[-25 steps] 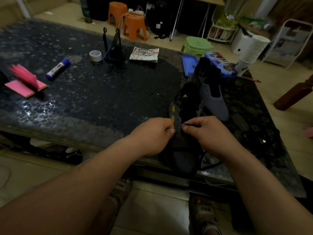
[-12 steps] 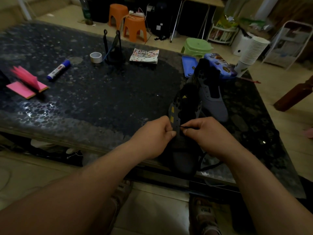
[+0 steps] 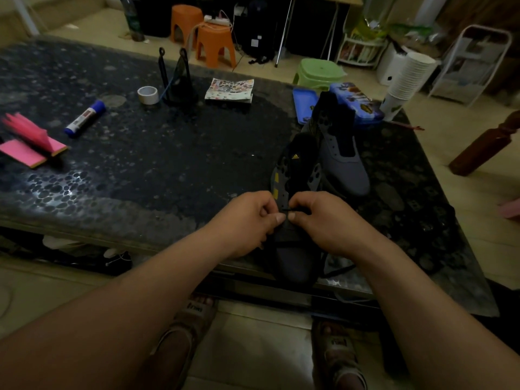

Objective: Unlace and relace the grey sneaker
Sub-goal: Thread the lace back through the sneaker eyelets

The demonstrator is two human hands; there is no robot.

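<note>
Left hand (image 3: 247,220): fingers curled, thumb and forefinger pinching the eyelet edge of the sneaker (image 3: 292,263).
Right hand (image 3: 329,220): fingers curled, thumb and forefinger pinching the lace (image 3: 290,210) tip.
Thumbs nearly touching.
Forearms: both bare, extended forward, converging.

two sneakers on the counter (image 3: 168,153), near sneaker (image 3: 294,170) and far sneaker (image 3: 346,167); one glue stick (image 3: 85,118), one tape roll (image 3: 147,94). beyond, two orange stools (image 3: 187,22) (image 3: 216,43) and one green stool (image 3: 319,70).

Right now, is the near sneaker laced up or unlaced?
Mostly unlaced: the sneaker has empty upper eyelets and spread flaps. The right hand pinches a black lace at a low eyelet; the left hand grips the flap.
</note>
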